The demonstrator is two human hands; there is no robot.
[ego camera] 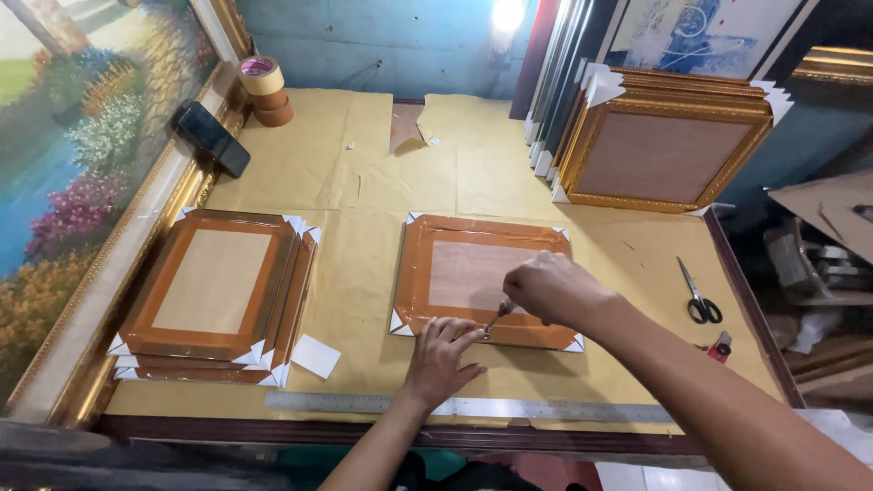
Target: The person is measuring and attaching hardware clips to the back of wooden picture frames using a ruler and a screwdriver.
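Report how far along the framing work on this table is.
Done, by the look of it: a stack of taped frames lies face down at the left, tape and corner protectors on. In hand: the right hand works a small tool at the near edge of the frame on the table, the left hand steadying beside it. Possibly left: gold frames leaning at the back right.

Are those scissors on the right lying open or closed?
Closed, as far as the view shows: the scissors lie flat on the paper-covered table, blades together in one thin line, black handles side by side.
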